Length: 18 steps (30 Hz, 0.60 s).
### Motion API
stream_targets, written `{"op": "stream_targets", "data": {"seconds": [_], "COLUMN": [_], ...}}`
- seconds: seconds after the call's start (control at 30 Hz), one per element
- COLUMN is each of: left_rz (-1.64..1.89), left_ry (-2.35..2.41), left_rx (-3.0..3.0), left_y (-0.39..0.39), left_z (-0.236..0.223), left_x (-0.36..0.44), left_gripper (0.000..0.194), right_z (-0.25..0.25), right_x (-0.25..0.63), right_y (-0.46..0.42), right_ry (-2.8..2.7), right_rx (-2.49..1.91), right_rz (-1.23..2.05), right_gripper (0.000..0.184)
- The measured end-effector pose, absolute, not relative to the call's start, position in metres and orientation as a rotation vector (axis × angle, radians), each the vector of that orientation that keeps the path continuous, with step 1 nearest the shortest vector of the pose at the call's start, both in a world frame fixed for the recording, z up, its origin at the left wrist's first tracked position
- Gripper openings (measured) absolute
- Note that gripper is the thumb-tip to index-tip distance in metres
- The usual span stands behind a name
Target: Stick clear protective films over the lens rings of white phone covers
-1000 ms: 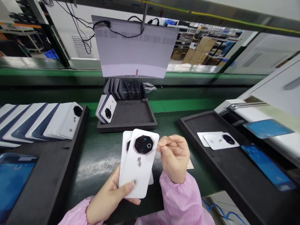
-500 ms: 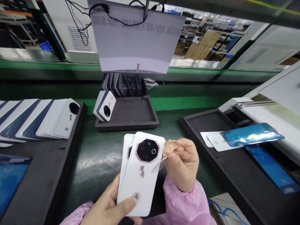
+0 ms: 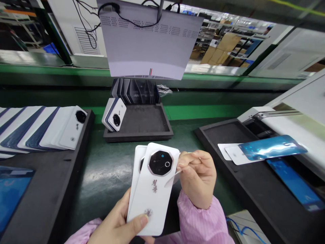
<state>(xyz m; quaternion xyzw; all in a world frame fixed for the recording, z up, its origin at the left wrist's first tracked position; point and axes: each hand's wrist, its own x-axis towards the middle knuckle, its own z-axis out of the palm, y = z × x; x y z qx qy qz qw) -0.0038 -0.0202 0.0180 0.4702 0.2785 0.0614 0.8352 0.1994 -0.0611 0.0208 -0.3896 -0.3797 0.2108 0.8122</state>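
My left hand [image 3: 119, 220] grips two overlapping white phone back covers, thumb on the front one near its lower emblem. The front phone back cover [image 3: 154, 200] has a black octagonal camera window with a silver rim and dark characters below it. Behind it, the second cover [image 3: 136, 167] sticks out on the left, mostly hidden. Beside the camera window, my right hand [image 3: 199, 179] is closed in a pinch on a clear film [image 3: 172, 180], whose curled end overlaps the front cover's right edge.
A dark tray [image 3: 139, 135] ahead holds several covers [image 3: 115, 115] leaning at its left. On the left, a row of white and navy covers [image 3: 50, 128] fills another tray [image 3: 76, 159]. The right tray [image 3: 243, 179] bears white pieces and blue film sheets [image 3: 273, 147]. A monitor [image 3: 152, 44] hangs overhead.
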Motion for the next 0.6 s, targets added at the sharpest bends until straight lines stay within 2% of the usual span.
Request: {"op": "stream_targets", "data": {"seconds": [0.27, 0.6], "left_rz": [0.129, 0.142], "left_ry": [0.590, 0.603], "left_rx": [0.984, 0.953], "left_y": [-0.0205, -0.0208], "left_z": [0.0169, 0.0231], "left_x": [-0.0032, -0.0019], "left_gripper": [0.060, 0.054], "right_z": [0.0195, 0.0196], "right_x": [0.1996, 0.1985], "right_y": [-0.0613, -0.0598], "right_ry": [-0.811, -0.769], "right_rx": [-0.831, -0.859], "right_rz": [0.452, 0.463], "right_gripper": [0.026, 0.025]}}
